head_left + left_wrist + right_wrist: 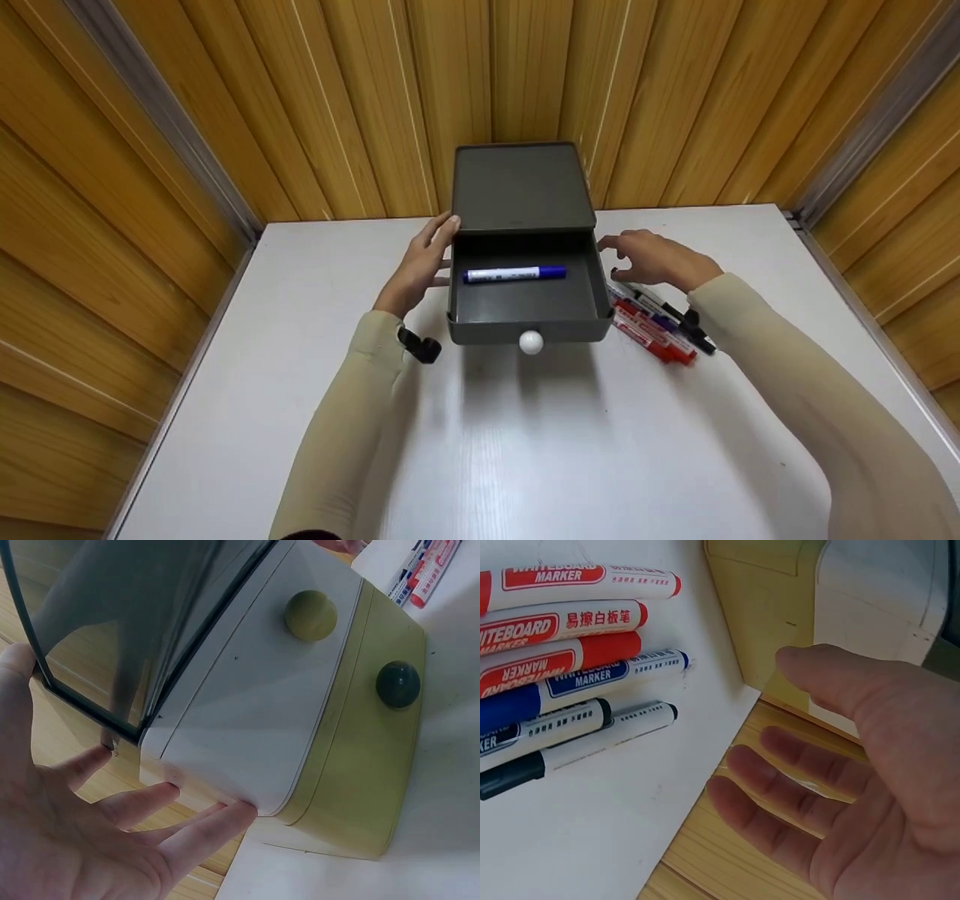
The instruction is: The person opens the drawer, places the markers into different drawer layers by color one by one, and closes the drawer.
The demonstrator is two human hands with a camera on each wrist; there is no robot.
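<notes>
White table (480,450) nearest. On it a grey box (521,187) w/ its drawer (525,307) pulled out toward the near side, white knob (531,343) in front. 1 blue marker (514,274) lies crosswise inside the drawer. Pile of markers (656,326) just right of drawer. Left hand (424,262) rests on box's left side, fingers straight. Right hand (656,259) hovers above the pile near box's right side, fingers relaxed, holding nothing.

Even bright light; wrist views tinted, edges bowed.

left hand (67,840) against drawer box (247,712)
</notes>
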